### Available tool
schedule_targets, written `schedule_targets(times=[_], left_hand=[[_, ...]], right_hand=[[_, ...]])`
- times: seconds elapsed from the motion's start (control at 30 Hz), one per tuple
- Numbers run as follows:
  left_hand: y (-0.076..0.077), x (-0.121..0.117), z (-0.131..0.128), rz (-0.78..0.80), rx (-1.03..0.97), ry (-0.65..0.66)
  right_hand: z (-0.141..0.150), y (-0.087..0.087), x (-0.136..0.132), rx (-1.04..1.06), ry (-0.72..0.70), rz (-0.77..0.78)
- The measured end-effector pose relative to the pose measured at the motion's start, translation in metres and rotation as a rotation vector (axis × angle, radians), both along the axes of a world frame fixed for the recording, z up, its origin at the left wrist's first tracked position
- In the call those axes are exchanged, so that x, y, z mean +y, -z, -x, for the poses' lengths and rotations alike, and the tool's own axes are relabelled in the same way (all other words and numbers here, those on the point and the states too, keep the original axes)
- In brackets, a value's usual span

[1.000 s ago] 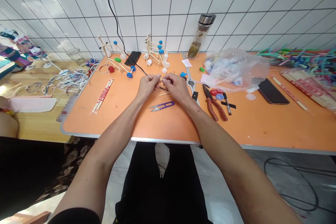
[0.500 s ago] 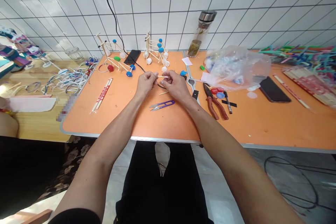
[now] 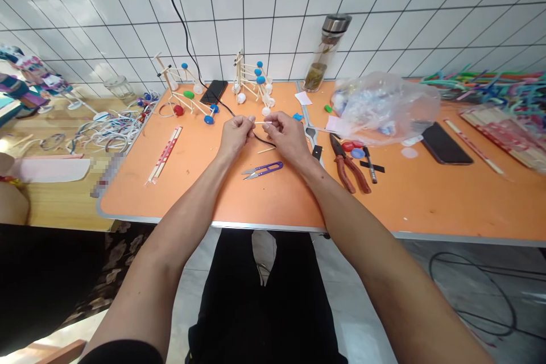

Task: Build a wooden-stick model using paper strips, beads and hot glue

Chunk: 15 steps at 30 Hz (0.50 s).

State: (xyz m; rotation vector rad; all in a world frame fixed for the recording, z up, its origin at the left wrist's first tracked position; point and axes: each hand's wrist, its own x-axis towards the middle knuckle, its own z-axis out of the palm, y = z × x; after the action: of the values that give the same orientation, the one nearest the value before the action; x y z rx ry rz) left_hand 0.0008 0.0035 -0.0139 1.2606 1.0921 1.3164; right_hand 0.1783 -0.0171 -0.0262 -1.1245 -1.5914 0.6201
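Note:
My left hand (image 3: 234,134) and my right hand (image 3: 286,135) meet over the orange table (image 3: 264,199), both pinched on the ends of a thin wooden stick (image 3: 260,123) held level between them. Purple thread snips (image 3: 263,170) lie on the table just below my hands. A second short stick (image 3: 267,151) lies under my right hand. A black cable (image 3: 239,119) runs past my fingers.
Two stick-and-ball models (image 3: 190,96) (image 3: 252,84) stand at the back, by a black phone (image 3: 215,91) and a glass bottle (image 3: 325,52). Red pliers (image 3: 347,165), a plastic bag (image 3: 386,105) and another phone (image 3: 441,144) lie right. Wrapped chopsticks (image 3: 165,154) lie left. Another person's arm shows at far left (image 3: 11,199).
My hands have drawn slightly apart and lifted a little, so the stick between them now shows; a second ago the fingertips were together and hid it.

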Motion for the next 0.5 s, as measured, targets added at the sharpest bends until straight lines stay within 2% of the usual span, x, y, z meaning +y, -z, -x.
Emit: schedule_targets(times=[0.27, 0.5], left_hand=[[0.0031, 0.0001, -0.0004, 0.006, 0.031, 0.006], [-0.0057, -0.0045, 0.0, 0.065, -0.032, 0.008]], right_hand=[[-0.0002, -0.0056, -0.0038, 0.039, 0.005, 0.053], [0.0004, -0.0092, -0.0028, 0.085, 0.023, 0.088]])
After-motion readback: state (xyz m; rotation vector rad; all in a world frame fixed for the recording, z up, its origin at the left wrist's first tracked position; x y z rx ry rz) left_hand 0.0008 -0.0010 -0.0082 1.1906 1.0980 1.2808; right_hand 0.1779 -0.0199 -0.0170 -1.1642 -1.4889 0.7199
